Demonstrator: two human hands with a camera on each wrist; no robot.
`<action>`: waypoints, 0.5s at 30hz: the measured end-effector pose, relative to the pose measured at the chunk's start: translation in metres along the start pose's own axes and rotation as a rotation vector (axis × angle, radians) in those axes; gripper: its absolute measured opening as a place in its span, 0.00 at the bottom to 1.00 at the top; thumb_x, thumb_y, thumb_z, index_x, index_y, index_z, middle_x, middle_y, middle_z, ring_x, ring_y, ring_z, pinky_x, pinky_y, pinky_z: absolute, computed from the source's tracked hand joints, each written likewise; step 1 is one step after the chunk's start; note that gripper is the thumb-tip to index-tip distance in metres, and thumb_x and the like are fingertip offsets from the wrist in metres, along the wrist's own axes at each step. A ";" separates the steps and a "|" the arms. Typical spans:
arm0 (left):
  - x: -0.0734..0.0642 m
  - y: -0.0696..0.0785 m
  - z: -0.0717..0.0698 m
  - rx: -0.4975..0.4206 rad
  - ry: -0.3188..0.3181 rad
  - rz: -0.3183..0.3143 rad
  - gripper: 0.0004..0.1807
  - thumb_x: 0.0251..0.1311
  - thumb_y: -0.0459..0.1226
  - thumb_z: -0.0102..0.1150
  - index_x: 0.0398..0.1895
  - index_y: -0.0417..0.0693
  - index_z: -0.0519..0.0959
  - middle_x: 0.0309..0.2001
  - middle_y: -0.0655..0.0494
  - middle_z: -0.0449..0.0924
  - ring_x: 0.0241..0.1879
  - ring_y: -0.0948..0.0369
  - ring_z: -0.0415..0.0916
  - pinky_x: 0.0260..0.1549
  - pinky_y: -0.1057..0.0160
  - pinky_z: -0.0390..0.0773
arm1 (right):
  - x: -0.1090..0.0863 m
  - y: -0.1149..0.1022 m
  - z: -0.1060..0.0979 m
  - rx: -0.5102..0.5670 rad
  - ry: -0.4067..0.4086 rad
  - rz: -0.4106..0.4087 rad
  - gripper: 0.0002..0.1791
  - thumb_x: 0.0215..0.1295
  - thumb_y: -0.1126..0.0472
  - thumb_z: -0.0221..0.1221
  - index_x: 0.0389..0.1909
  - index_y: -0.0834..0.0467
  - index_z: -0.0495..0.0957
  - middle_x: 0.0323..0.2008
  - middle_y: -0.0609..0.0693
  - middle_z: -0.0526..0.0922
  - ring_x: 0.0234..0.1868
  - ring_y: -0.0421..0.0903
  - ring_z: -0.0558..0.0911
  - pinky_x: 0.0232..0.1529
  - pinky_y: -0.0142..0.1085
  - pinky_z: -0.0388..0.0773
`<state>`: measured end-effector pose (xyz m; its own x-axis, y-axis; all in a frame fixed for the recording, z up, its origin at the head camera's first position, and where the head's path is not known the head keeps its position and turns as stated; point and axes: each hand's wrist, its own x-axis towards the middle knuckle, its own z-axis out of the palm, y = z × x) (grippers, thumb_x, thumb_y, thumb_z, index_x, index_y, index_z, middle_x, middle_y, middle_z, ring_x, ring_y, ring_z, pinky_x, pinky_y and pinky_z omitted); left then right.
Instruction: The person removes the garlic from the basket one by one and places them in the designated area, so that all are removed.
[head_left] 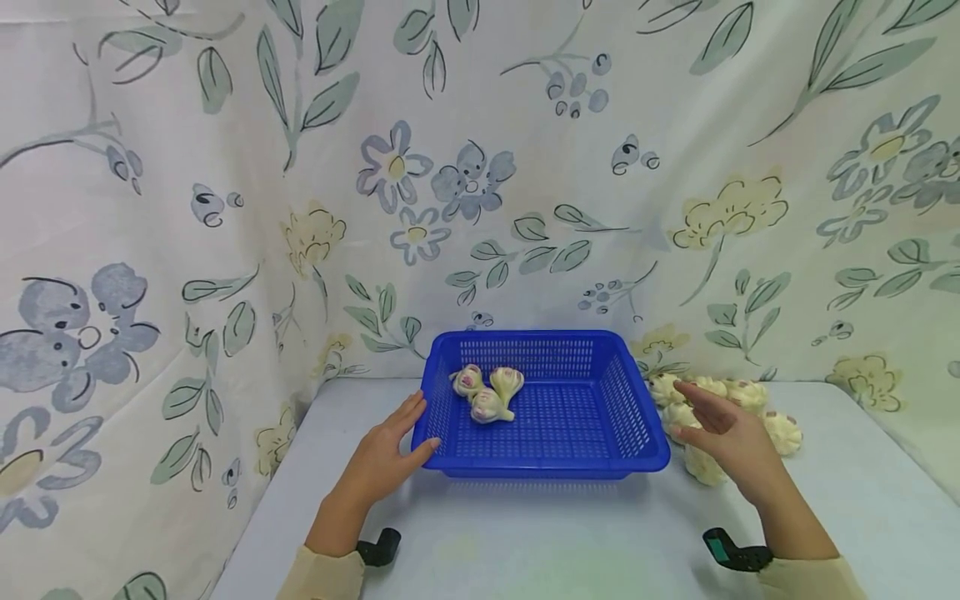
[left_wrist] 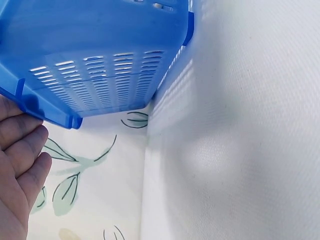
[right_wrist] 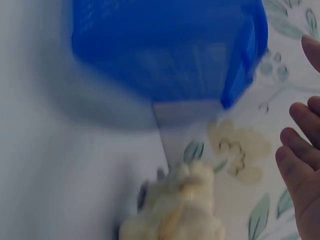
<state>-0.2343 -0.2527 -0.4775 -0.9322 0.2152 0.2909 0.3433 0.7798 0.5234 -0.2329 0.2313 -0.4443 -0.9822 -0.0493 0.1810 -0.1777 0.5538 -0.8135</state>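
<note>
A blue plastic basket (head_left: 540, 463) with slotted walls is in the middle of the head view. Three garlic bulbs (head_left: 489, 406) lie together at its left inside. My left hand (head_left: 382, 458) is at the basket's left rim, thumb toward the front corner; in the left wrist view its fingers (left_wrist: 25, 135) extend alongside the rim with little bend. Right of the basket, my right hand (head_left: 731, 446) is held apart from the wall, thumb and fingers spread with nothing between them. It overlaps a group of garlic bulbs (head_left: 703, 467) in the head view.
The basket and the loose garlic (right_wrist: 175, 215) are at a white table (head_left: 525, 542). Behind and along the left hangs a floral curtain (head_left: 480, 275). The garlic group sits close by the basket's right wall. Each wrist wears a small black device (head_left: 381, 547).
</note>
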 end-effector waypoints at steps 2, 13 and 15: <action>0.000 0.000 0.000 -0.004 -0.003 -0.003 0.42 0.63 0.60 0.57 0.74 0.50 0.62 0.76 0.55 0.57 0.74 0.51 0.56 0.67 0.42 0.64 | 0.003 -0.009 0.011 0.021 -0.009 -0.017 0.39 0.64 0.48 0.65 0.73 0.53 0.63 0.73 0.58 0.64 0.71 0.65 0.63 0.54 0.12 0.66; 0.000 0.000 0.001 -0.001 0.004 -0.006 0.41 0.63 0.59 0.58 0.74 0.50 0.62 0.76 0.57 0.56 0.74 0.52 0.57 0.67 0.43 0.64 | 0.021 -0.045 0.071 0.089 -0.045 -0.087 0.36 0.62 0.43 0.65 0.68 0.53 0.70 0.66 0.53 0.74 0.69 0.56 0.71 0.64 0.47 0.68; 0.000 0.001 0.001 0.000 0.002 -0.013 0.41 0.62 0.59 0.58 0.74 0.50 0.62 0.76 0.58 0.56 0.74 0.52 0.57 0.68 0.44 0.64 | 0.025 -0.051 0.082 0.112 -0.066 -0.095 0.35 0.61 0.44 0.66 0.67 0.52 0.71 0.65 0.53 0.75 0.68 0.54 0.72 0.65 0.46 0.69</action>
<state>-0.2343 -0.2517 -0.4778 -0.9365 0.2036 0.2854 0.3309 0.7827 0.5272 -0.2537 0.1340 -0.4433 -0.9619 -0.1534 0.2264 -0.2719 0.4479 -0.8517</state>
